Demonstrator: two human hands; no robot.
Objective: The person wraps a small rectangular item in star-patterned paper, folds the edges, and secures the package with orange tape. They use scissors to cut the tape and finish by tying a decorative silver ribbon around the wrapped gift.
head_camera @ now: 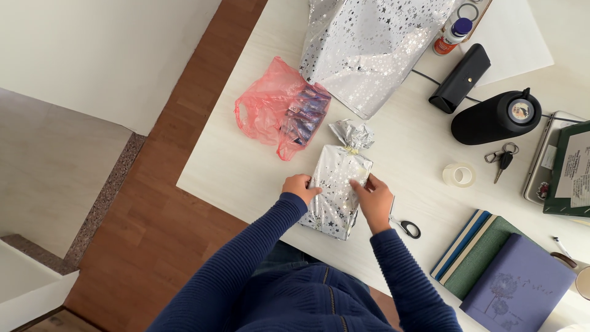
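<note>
- Wrapped parcel point(337, 193) lay on the table point(246, 178) near its front edge, straight ahead of the person; silver foil paper with a star print, boxy body, top gathered into a crinkled tuft at 12 o'clock.
- Left hand point(300, 186) gripped the parcel's edge at 9 o'clock, fingers curled onto the foil.
- Right hand point(373, 198) pressed on the 3 o'clock side, fingertips on the top face, clasping the wrap.
- To do this well, my call: hold both sides evenly, smooth the slick foil flat toward the tuft, don't tear the thin paper.
- Scissors point(405, 227) lay at 4 o'clock, just beside the right hand, black handles.
- Pink plastic bag point(270, 107) at 11 o'clock, thin, translucent, purple packets inside.
- Loose sheet of the same star foil point(369, 49) at 12 o'clock, creased, shiny.
- Tape roll point(459, 174) at 3 o'clock, clear, ring-shaped; keys point(503, 157) beyond it.
- Black cylinder speaker point(495, 118) at 2 o'clock, matte.
- Notebooks point(504, 276) at 4 o'clock, purple and green covers.
</note>
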